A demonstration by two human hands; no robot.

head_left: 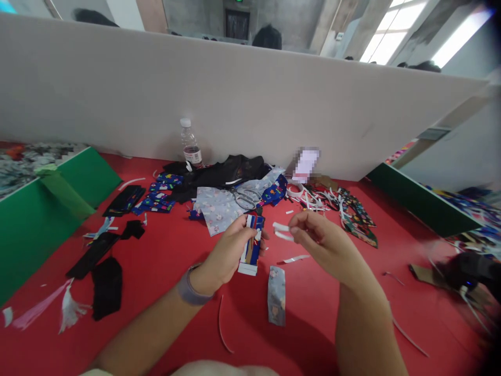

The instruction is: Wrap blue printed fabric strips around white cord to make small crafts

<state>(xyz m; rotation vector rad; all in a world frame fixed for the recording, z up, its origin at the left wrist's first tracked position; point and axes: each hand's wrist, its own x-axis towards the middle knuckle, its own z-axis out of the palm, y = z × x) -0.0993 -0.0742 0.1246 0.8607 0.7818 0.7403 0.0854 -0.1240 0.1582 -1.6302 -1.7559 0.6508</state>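
Note:
Near the middle of the red table, my left hand point(230, 245) grips a folded blue patterned fabric piece point(256, 250) with white edging. The thumb lies on its face and the fingers wrap behind. To its right, my right hand point(315, 235) pinches a narrow white strip point(282, 230), whose two ends point left toward the blue piece without touching it. Below the hands lies a grey patterned fabric piece point(276, 296). Another white strip point(295, 259) rests on the table between them.
Scissors point(245, 198) lie on grey printed cloth point(213, 206) beside black fabric point(230, 169). A bottle point(190, 143) and a lit phone point(306, 164) stand by the white partition point(235, 99). Green boards point(78, 193) flank the table. Black pieces point(107, 288) lie left, and a dark device point(465, 271) sits right.

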